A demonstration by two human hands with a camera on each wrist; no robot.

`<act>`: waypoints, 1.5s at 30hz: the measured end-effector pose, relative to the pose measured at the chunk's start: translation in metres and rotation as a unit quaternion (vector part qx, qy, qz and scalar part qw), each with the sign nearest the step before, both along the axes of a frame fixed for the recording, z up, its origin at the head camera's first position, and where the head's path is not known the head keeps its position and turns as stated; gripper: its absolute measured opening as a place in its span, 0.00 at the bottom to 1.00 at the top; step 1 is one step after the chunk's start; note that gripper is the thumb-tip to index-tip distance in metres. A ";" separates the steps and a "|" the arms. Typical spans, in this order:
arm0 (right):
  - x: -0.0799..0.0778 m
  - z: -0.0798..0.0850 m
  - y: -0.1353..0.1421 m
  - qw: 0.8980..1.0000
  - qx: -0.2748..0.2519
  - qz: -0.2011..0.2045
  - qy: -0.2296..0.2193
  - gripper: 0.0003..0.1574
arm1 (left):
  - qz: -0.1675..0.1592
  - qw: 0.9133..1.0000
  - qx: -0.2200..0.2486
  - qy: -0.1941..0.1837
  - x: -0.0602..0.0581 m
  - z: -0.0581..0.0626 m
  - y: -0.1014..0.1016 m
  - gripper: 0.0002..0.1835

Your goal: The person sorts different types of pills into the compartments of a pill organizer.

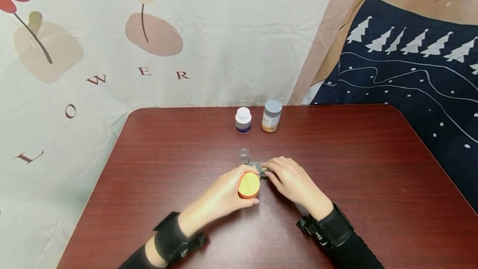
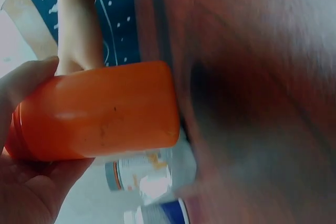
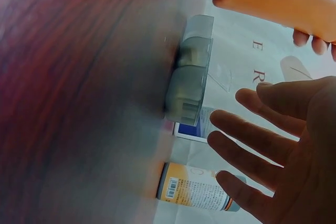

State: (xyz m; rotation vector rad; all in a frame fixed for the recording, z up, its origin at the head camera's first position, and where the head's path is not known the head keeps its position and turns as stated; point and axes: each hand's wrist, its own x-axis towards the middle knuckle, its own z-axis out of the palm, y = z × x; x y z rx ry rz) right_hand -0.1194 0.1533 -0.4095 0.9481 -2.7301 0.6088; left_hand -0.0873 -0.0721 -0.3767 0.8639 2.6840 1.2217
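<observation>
An orange bottle with a yellow cap (image 1: 249, 185) is held in my left hand (image 1: 228, 192), thumb on one side and fingers on the other. The left wrist view shows the smooth orange body (image 2: 105, 111) of this bottle held above the table. Just beyond it sits a small translucent grey pill organizer (image 3: 188, 82), with one lid (image 1: 244, 155) standing up at its left end. My right hand (image 1: 289, 177) is at the organizer's right side. Its fingers (image 3: 252, 135) are spread and hold nothing in the right wrist view. The organizer's contents are too unclear to name.
Toward the back edge of the reddish-brown table (image 1: 179, 152) stand a white bottle with a dark blue band (image 1: 243, 121) and a clear bottle with a grey lid and orange-white label (image 1: 271, 117). Printed cloths hang behind the table and at its right.
</observation>
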 end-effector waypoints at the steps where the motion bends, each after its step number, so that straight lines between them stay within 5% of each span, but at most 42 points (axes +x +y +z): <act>1: 0.000 0.000 0.000 1.000 0.002 -0.001 -0.003 0.12 | -0.002 1.000 -0.001 0.000 0.001 -0.001 0.002 0.33; 13: 0.001 0.001 -0.001 1.000 0.009 0.011 0.017 0.14 | -0.013 1.000 -0.007 0.019 0.007 -0.015 0.016 0.33; 28: 0.007 0.017 -0.002 1.000 -0.007 0.000 0.000 0.15 | 0.005 0.998 0.054 -0.037 0.009 -0.027 0.013 0.38; 37: 0.022 0.032 -0.011 0.993 -0.075 0.076 0.057 0.13 | 0.008 0.992 0.096 -0.085 0.008 -0.038 0.011 0.39; 45: 0.038 0.034 -0.024 0.994 -0.050 0.089 0.050 0.27 | 0.010 0.988 0.083 -0.128 0.007 -0.041 0.010 0.46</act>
